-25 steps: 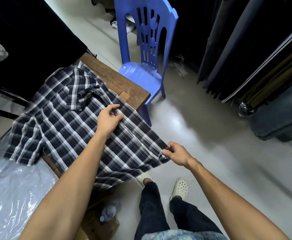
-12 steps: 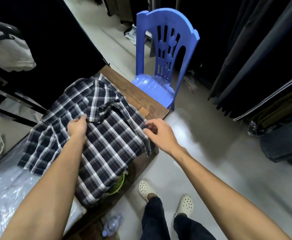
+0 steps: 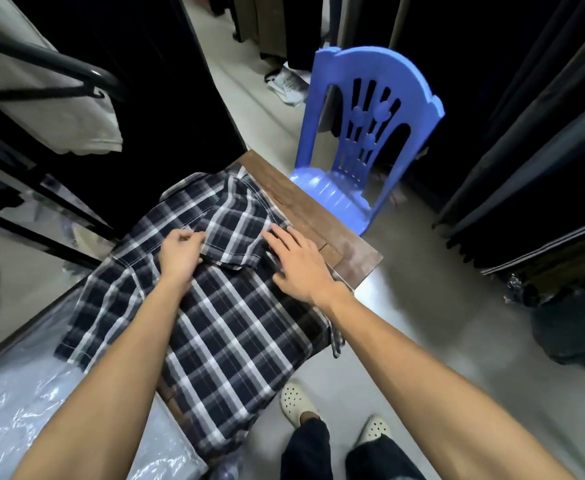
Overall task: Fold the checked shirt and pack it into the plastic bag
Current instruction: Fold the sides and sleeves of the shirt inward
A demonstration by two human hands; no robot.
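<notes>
This looks like a clothing shop or its stockroom. Dark garments [image 3: 512,140] hang in dense rows to the right of a blue plastic chair [image 3: 363,133], a black clothes rail [image 3: 52,69] stands to its left, and clear plastic packaging [image 3: 24,417] lies nearer the camera.

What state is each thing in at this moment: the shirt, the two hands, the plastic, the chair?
checked shirt: spread on the wooden table, right side folded in, left sleeve still out, hem hanging over the near edge.
left hand: fingers curled, gripping a fold of cloth near the collar.
right hand: fingers straight, pressing flat on the folded right edge.
plastic bags: lying flat beside the shirt, unused.
blue chair: upright, unoccupied.
</notes>
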